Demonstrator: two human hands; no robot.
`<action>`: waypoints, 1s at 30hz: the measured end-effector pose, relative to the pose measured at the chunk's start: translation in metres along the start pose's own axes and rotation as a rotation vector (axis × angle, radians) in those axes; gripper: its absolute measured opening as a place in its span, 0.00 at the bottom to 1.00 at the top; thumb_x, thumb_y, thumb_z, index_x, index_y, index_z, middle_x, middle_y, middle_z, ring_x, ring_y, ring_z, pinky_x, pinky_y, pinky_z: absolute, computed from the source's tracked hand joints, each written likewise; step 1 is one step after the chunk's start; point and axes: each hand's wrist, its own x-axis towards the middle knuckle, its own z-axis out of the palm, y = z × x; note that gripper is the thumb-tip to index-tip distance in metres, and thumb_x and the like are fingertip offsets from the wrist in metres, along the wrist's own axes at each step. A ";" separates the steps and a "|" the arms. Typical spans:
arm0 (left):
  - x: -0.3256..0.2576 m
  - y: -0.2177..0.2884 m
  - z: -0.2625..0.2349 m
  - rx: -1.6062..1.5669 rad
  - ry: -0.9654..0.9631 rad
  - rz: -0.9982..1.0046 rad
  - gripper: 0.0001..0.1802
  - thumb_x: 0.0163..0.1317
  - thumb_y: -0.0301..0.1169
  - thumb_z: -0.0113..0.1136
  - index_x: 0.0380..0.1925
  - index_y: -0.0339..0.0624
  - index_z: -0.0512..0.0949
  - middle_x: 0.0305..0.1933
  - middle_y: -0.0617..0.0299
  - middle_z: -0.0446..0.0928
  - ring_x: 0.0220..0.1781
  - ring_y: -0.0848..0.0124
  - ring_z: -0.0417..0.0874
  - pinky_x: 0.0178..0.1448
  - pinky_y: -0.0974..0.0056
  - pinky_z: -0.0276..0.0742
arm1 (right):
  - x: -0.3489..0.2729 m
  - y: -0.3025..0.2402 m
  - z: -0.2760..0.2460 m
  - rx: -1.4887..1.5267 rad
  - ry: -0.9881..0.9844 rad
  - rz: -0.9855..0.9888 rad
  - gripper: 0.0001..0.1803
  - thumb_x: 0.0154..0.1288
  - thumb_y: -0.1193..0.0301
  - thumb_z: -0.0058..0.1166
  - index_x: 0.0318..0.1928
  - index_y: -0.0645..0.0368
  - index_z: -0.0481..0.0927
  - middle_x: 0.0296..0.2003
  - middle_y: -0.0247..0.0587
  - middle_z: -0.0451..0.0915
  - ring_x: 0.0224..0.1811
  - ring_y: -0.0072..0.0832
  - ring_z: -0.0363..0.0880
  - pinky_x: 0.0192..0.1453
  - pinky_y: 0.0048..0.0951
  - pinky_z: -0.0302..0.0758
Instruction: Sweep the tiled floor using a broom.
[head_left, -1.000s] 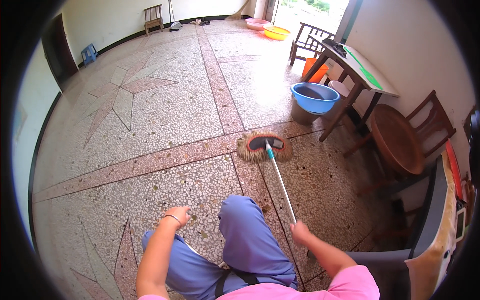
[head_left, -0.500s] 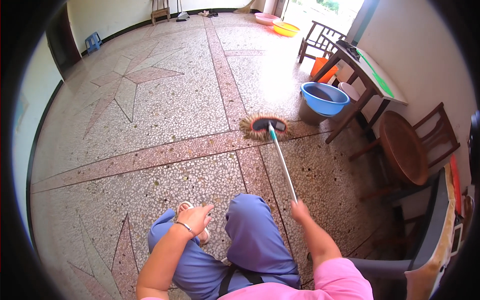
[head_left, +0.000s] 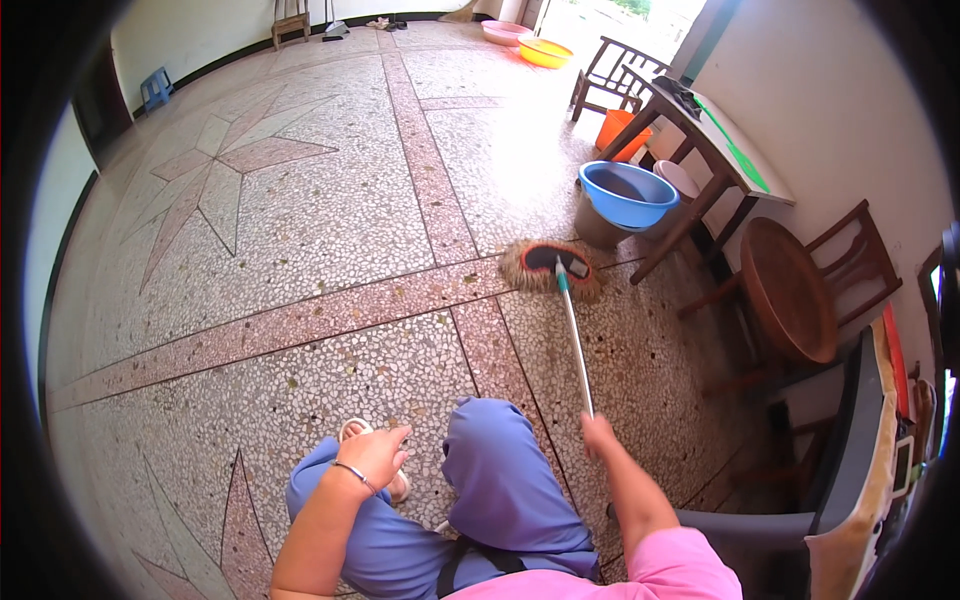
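1. The terrazzo floor (head_left: 300,235) was crowded along the right by furniture; to the left and ahead, a broad stretch was left open, crossed by pinkish bands and edged along the walls by dark skirting.
2. The right-hand wall (head_left: 820,130) was lined by furniture, and beyond it the far side was broken by a brightly lit doorway (head_left: 625,18).
3. A narrow table (head_left: 712,140) was set against that wall, its legs planted at the border of the open room.
4. Nearer, the way on the right was blocked by a dark wooden chair (head_left: 790,285) with a rounded seat; by the doorway a lattice-backed wooden chair (head_left: 585,85) was placed.
5. The mop (head_left: 570,312) was slanted forward from the person, its fringed head (head_left: 520,270) laid on the floor where two bands were joined, just short of a greyish-brown bucket (head_left: 600,226).
6. A blue basin (head_left: 635,213) was perched on that bucket, and an orange bucket (head_left: 625,138) was tucked behind by the table.
7. Near the doorway, a pink basin (head_left: 505,33) and a yellow basin (head_left: 545,53) were set side by side.
8. The mop's upper handle was gripped by the closed right hand (head_left: 598,435); the left hand (head_left: 375,455) was held loosely open above the left foot.
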 end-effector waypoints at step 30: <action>0.031 0.015 0.000 0.028 -0.089 0.079 0.22 0.55 0.39 0.53 0.51 0.50 0.70 0.39 0.50 0.77 0.42 0.54 0.77 0.46 0.56 0.71 | 0.010 0.061 -0.084 0.275 0.058 0.076 0.20 0.64 0.56 0.42 0.35 0.64 0.67 0.15 0.40 0.68 0.10 0.34 0.68 0.11 0.36 0.66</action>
